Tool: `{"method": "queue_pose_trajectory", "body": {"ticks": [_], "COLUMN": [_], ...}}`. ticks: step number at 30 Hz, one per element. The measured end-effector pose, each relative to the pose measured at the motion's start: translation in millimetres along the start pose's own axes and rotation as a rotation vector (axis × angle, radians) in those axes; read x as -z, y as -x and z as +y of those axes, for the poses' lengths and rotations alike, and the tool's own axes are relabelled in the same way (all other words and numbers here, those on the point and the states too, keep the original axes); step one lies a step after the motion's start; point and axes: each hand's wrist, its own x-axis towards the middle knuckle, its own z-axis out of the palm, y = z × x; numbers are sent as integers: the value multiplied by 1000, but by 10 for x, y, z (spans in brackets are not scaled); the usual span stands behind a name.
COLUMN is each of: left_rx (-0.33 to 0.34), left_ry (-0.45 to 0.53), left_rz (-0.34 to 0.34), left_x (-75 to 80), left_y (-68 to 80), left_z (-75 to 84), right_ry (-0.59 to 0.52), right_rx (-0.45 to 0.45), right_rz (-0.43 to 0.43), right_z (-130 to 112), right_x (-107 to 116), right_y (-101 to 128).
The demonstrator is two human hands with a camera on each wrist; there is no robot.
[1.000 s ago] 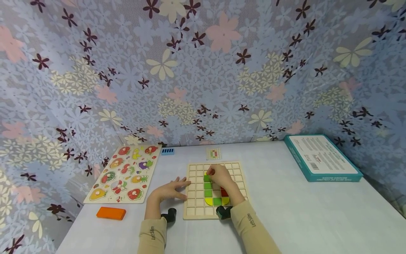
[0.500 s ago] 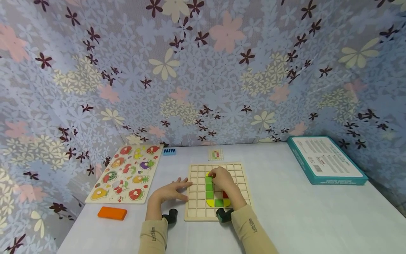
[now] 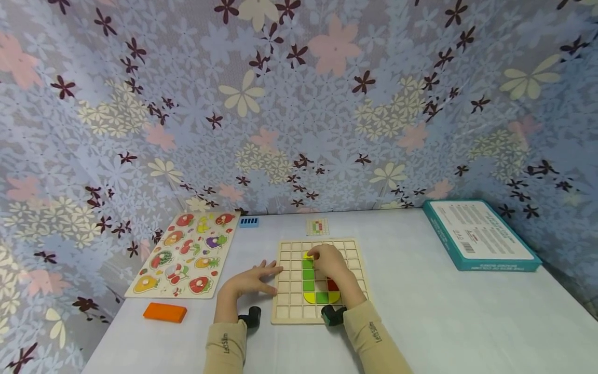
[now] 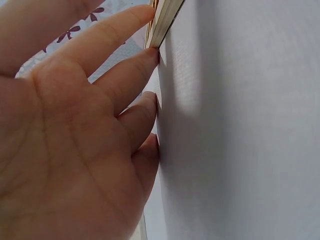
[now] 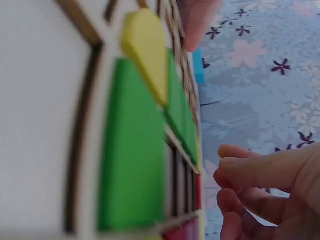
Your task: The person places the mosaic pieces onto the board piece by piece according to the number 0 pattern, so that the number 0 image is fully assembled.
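Observation:
A square wooden grid board [image 3: 286, 314] lies on the table, with green tiles [image 3: 308, 273], yellow rounded tiles [image 3: 309, 297] and red tiles [image 3: 332, 284] set in some cells. My left hand [image 3: 248, 280] rests at the board's left edge, fingers spread; in the left wrist view its fingertips [image 4: 153, 56] touch the board's side and the tabletop. Over the upper part of the board, my right hand [image 3: 329, 261] has its fingertips by the top yellow tile. In the right wrist view its fingers [image 5: 250, 172] are curled, thumb and forefinger together, no piece visible between them.
A small pattern card [image 3: 318, 227] lies behind the board, near a blue block [image 3: 249, 223]. Left are a fruit puzzle board [image 3: 184, 254] and an orange block [image 3: 165, 312]. A teal-edged box [image 3: 481, 236] lies far right. A floral cloth [image 3: 299, 104] hangs behind.
The head view has shifted slightly. My right hand has moved only a little above the top yellow tile, and more of that tile shows now. My left hand has stayed at the board's edge.

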Motion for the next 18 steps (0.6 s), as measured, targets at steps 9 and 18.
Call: {"method": "queue_pose_trajectory", "body": {"ticks": [9,18], "left_rx": [21,31], "left_ry": [9,13], "left_rz": [7,0], "left_x": [-19,-41], "left_y": [-37,-12], "left_z": [11,-4], "right_ry": [-27,1], "right_rx": [30,7], "right_rz": [98,151], "right_z": [161,285], "right_x": [375,588], "right_y": [116,205]}}
